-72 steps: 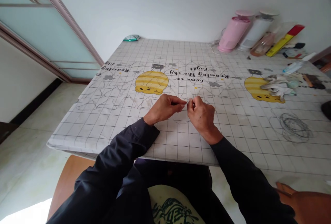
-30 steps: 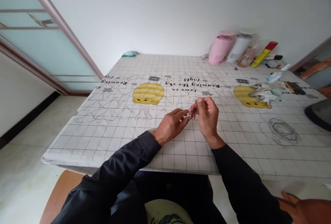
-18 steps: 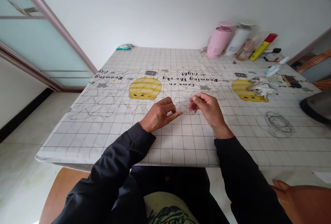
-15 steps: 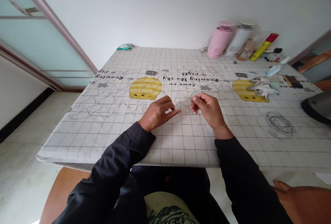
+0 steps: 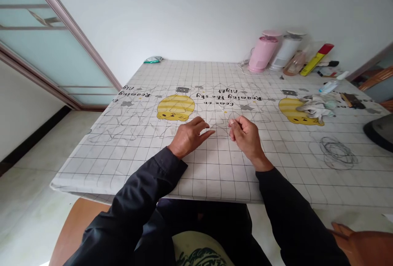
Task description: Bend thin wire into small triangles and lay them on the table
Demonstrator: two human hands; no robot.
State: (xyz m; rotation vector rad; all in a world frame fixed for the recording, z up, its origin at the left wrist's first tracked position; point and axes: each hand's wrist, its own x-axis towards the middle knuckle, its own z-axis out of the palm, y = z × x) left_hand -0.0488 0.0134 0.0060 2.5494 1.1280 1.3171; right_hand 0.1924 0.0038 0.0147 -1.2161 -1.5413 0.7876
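Just above the checked tablecloth, my left hand (image 5: 192,133) has its thumb and index finger apart, with nothing plainly between them. To its right, my right hand (image 5: 244,135) is closed in a pinch on a thin pale strand (image 5: 225,114) that points up and away. The strand's lower end is hidden by the fingers. Fine thread (image 5: 132,128) lies in loose loops over the cloth, behind and left of my hands. A coil of dark thread (image 5: 337,152) rests on the cloth to the right.
Along the wall at the back right stand a pink device (image 5: 263,53), a white one (image 5: 285,51), a bottle (image 5: 294,63) and a yellow-red tube (image 5: 317,60). A crumpled cloth (image 5: 317,106) and a dark appliance (image 5: 380,130) are at the right. A green packet (image 5: 153,59) is at the back left.
The view has shifted slightly. My left thumb and index finger are a little wider apart. A pale strand now shows above my right fingers.
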